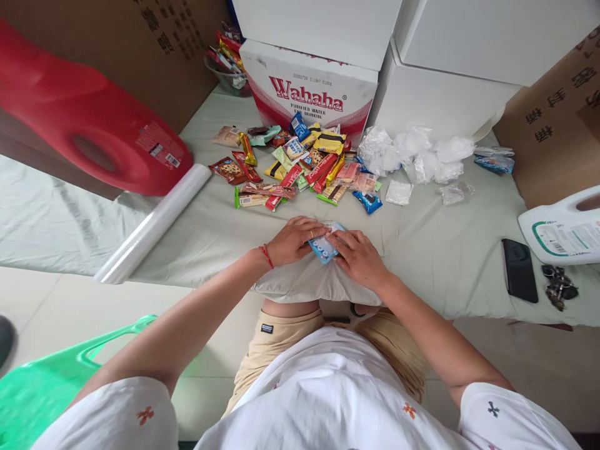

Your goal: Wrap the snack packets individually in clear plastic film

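A small light-blue plastic packet (323, 248) with a pale, see-through middle lies between my hands near the front edge of the cloth-covered surface. My left hand (295, 240), with a ring and a red cord at the wrist, holds its left and upper side, fingers closed over it. From the right, my right hand (359, 255) grips the other side, its fingertips meeting those of the left. Both thumbs are partly hidden. Beyond the hands is a heap of wrapped snacks (323, 165). A dark-blue snack packet (367, 202) sits nearest my right hand.
Crumpled clear plastic bags (417, 153) lie right of the snacks. At left are a red jug (154, 156) and a plastic film roll (154, 225). A Wahaha carton (312, 94) stands behind. A phone (519, 270), keys (559, 286) and a white jug (565, 228) are at right.
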Available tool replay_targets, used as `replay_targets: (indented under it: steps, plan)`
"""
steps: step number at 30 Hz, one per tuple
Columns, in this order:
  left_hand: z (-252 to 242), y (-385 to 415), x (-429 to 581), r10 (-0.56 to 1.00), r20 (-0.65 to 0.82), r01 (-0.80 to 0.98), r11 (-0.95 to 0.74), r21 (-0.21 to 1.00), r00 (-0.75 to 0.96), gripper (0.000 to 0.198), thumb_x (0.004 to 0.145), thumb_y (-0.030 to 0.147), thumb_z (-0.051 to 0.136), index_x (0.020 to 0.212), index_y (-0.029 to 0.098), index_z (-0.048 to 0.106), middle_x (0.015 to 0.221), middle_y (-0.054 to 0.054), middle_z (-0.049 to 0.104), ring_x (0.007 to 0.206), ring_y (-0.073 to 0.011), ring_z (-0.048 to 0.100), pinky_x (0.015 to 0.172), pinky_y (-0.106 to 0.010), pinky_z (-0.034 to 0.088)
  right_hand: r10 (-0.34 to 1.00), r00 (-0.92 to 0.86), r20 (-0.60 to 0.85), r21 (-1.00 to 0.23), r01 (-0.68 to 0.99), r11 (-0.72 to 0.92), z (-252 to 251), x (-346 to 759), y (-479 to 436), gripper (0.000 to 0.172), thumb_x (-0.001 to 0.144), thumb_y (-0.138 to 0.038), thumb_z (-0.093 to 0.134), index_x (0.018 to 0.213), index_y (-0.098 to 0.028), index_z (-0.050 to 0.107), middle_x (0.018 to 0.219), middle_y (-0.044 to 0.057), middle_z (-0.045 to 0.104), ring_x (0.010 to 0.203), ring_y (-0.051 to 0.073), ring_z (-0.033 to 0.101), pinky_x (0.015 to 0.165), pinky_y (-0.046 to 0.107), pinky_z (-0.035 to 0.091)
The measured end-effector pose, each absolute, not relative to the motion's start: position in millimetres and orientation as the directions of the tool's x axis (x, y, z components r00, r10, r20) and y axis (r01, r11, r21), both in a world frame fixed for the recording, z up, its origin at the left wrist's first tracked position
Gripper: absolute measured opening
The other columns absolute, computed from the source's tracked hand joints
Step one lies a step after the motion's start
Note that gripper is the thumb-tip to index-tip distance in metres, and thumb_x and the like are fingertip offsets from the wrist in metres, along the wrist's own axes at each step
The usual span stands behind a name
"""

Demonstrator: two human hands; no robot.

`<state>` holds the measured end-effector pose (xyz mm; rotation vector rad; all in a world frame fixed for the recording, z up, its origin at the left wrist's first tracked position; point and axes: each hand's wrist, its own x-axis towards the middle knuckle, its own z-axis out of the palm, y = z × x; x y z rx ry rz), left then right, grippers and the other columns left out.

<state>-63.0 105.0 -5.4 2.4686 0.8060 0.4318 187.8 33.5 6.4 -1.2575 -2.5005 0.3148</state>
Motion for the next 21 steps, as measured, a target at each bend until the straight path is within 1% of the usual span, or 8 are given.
replay_targets:
  steps: [3,5,7,10,12,16,19,21]
  plan:
    - [4,106,-52,0.729,0.214,0.411,-0.574,0.708,0.65,0.039,0.095,0.041,0.058,0.125,0.022,0.073,0.121,-0.013,0.071,0.116,-0.0276,0.06,0.107,-0.049,0.046,0.849,-0.457,0.264,-0.476,0.704,0.527,13,186,43,0.04,0.103,-0.024,0.048,0.14,-0.018,0.061,0.135,0.014,0.066,0.116,0.03,0.055,0.102,0.048,0.05]
    - [13,101,-46,0.826,0.226,0.33,-0.435,0.838,0.516,0.038,0.092,0.051,0.063,0.109,0.021,0.078,0.121,-0.013,0.069,0.117,-0.0278,0.059,0.106,-0.047,0.049,0.898,-0.338,0.282,-0.631,0.64,0.439,18,186,45,0.031,0.105,-0.034,0.047,0.12,-0.019,0.07,0.109,0.011,0.072,0.1,0.026,0.06,0.091,0.041,0.053]
    - [19,91,-37,0.881,0.156,0.139,-0.24,0.961,0.447,0.044,0.088,0.058,0.069,0.108,0.02,0.077,0.127,-0.013,0.067,0.12,-0.0291,0.061,0.1,-0.043,0.053,0.955,-0.193,0.226,-0.783,0.548,0.297,23,185,43,0.033,0.103,-0.047,0.051,0.101,-0.021,0.072,0.087,0.006,0.068,0.082,0.022,0.059,0.078,0.034,0.053]
    - [19,71,-21,0.873,-0.025,-0.121,0.095,0.988,0.487,0.056,0.083,0.062,0.073,0.119,0.019,0.071,0.111,-0.012,0.073,0.104,-0.028,0.07,0.084,-0.039,0.059,0.997,-0.042,0.068,-0.94,0.331,0.078,25,181,37,0.039,0.095,-0.058,0.059,0.088,-0.021,0.068,0.073,0.0,0.061,0.068,0.017,0.054,0.065,0.029,0.049]
    - [13,59,-9,0.884,-0.135,-0.155,0.226,0.962,0.447,0.054,0.083,0.062,0.072,0.114,0.018,0.069,0.094,-0.008,0.074,0.088,-0.0242,0.071,0.076,-0.036,0.059,0.999,0.025,-0.028,-0.977,0.211,-0.033,22,177,33,0.041,0.09,-0.061,0.064,0.081,-0.021,0.065,0.064,-0.002,0.057,0.061,0.015,0.05,0.057,0.027,0.044]
    - [1,44,9,0.954,-0.229,0.055,0.223,0.973,0.191,0.031,0.092,0.052,0.061,0.093,0.021,0.062,0.076,-0.003,0.068,0.069,-0.0189,0.065,0.063,-0.03,0.054,0.99,0.079,-0.117,-0.979,0.156,-0.128,11,168,23,0.041,0.088,-0.062,0.061,0.077,-0.023,0.06,0.06,-0.002,0.055,0.056,0.016,0.05,0.053,0.027,0.042]
    - [0,35,16,0.993,-0.116,0.348,0.098,0.933,0.033,0.018,0.096,0.04,0.055,0.091,0.023,0.057,0.071,-0.002,0.062,0.066,-0.0196,0.062,0.062,-0.03,0.049,0.994,0.066,-0.09,-0.968,0.229,-0.103,4,165,15,0.033,0.088,-0.056,0.061,0.083,-0.024,0.06,0.066,-0.002,0.058,0.06,0.016,0.052,0.057,0.027,0.043]
    - [1,29,18,0.997,-0.08,0.396,0.074,0.915,-0.001,0.016,0.097,0.038,0.052,0.092,0.023,0.055,0.071,-0.002,0.06,0.066,-0.0201,0.061,0.063,-0.031,0.048,0.993,0.071,-0.089,-0.966,0.237,-0.103,2,166,10,0.03,0.088,-0.053,0.062,0.083,-0.023,0.06,0.066,-0.002,0.058,0.059,0.016,0.05,0.056,0.027,0.042]
